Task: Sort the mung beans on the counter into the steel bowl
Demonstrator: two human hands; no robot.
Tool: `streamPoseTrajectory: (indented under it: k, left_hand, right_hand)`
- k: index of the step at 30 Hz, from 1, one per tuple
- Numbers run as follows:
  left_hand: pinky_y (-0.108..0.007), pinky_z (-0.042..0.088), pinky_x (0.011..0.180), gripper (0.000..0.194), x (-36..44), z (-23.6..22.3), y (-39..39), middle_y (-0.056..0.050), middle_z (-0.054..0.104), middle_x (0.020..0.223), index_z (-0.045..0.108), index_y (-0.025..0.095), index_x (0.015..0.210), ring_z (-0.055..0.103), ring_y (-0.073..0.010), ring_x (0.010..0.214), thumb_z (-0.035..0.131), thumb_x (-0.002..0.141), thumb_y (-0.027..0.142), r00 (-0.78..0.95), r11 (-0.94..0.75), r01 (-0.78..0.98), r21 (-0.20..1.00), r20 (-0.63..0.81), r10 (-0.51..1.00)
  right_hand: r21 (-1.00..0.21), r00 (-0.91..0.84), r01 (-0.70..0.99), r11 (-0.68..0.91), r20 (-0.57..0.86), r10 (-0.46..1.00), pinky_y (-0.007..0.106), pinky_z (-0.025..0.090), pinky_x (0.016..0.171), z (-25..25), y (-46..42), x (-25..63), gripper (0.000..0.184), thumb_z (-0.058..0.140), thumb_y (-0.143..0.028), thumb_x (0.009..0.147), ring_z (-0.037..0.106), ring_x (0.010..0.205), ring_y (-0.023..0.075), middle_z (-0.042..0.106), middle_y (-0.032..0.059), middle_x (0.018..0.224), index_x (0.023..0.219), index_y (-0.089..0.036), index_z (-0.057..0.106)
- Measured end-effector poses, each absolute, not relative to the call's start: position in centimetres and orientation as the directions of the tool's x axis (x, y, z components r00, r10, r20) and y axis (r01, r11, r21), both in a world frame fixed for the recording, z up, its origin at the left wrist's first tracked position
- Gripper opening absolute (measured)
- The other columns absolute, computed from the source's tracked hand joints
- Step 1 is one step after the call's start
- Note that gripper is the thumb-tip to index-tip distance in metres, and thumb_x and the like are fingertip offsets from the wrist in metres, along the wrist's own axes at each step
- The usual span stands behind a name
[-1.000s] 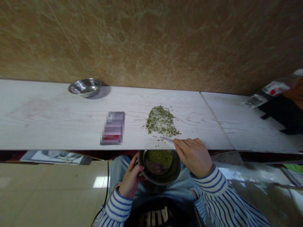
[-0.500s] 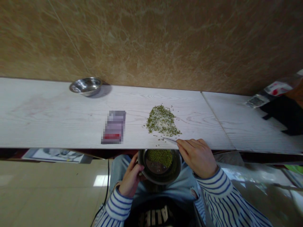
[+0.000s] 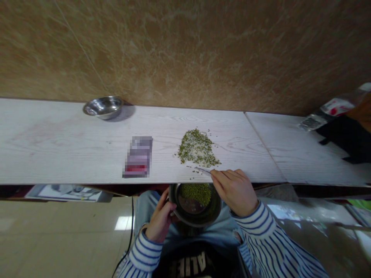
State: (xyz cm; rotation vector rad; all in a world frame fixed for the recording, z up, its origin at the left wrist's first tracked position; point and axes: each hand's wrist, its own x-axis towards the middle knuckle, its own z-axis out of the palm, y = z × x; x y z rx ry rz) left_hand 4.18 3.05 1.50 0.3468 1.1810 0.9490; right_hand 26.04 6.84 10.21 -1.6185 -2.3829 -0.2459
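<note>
My left hand (image 3: 160,219) grips the left rim of a metal bowl (image 3: 193,221), held just below the counter's front edge. Green mung beans (image 3: 197,194) lie inside, on the bowl's far side. My right hand (image 3: 235,190) is closed around a thin metal utensil (image 3: 203,170), probably a spoon; its handle is hidden by the fingers. The utensil's tip rests low over the counter, beside a few stray beans. Just beyond it, a patch of loose mung beans (image 3: 197,147) is spread on the white counter (image 3: 162,123).
An empty-looking steel bowl (image 3: 103,108) stands near the wall at the back left. Left of the beans lies a flat, blurred-out rectangular object (image 3: 138,157). At the far right are a plastic bottle (image 3: 333,108) and a black item (image 3: 344,135).
My right hand has moved slightly left with the utensil, its tip now nearer the stray beans. My left hand and the bowl stay in place.
</note>
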Motion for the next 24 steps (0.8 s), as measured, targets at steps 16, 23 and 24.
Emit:
streamPoseTrajectory:
  k: [16, 23, 24]
  left_hand:
    - [-0.027, 0.047, 0.057, 0.062, 4.1, 1.4, 3.0, -0.002, 0.063, 0.09, 0.051, 0.026, 0.125, 0.056, -0.0165, 0.076, 0.06, 0.065, 0.018, 0.054, 0.576, -0.461, 0.675, -0.627, 0.777]
    - [-0.027, 0.048, 0.061, 0.061, 3.7, 1.4, 3.0, 0.0, 0.063, 0.094, 0.051, 0.029, 0.125, 0.057, -0.0163, 0.08, 0.059, 0.066, 0.018, 0.057, 0.57, -0.468, 0.675, -0.621, 0.782]
    - [-0.027, 0.048, 0.061, 0.061, 3.7, 1.5, 3.0, 0.0, 0.063, 0.095, 0.051, 0.029, 0.125, 0.057, -0.0164, 0.08, 0.059, 0.066, 0.018, 0.057, 0.569, -0.471, 0.674, -0.62, 0.782]
  right_hand:
    - [-0.006, -0.303, 0.947, 0.322, 0.319, 0.898, 0.029, 0.031, 0.071, 10.0, 7.2, 26.3, 0.018, 0.049, -0.021, 0.091, 0.062, 0.073, 0.0147, 0.07, 0.0022, 0.079, 0.099, -0.02, 0.064]
    - [-0.006, -0.333, 0.937, 0.35, 0.296, 0.895, 0.029, 0.03, 0.071, 9.9, 7.6, 25.9, 0.018, 0.047, -0.022, 0.091, 0.062, 0.074, 0.0146, 0.071, 0.002, 0.081, 0.099, -0.02, 0.063]
    - [-0.006, -0.334, 0.936, 0.352, 0.296, 0.895, 0.029, 0.03, 0.071, 9.9, 7.6, 25.9, 0.018, 0.047, -0.022, 0.091, 0.062, 0.074, 0.0144, 0.071, 0.0019, 0.081, 0.098, -0.02, 0.064]
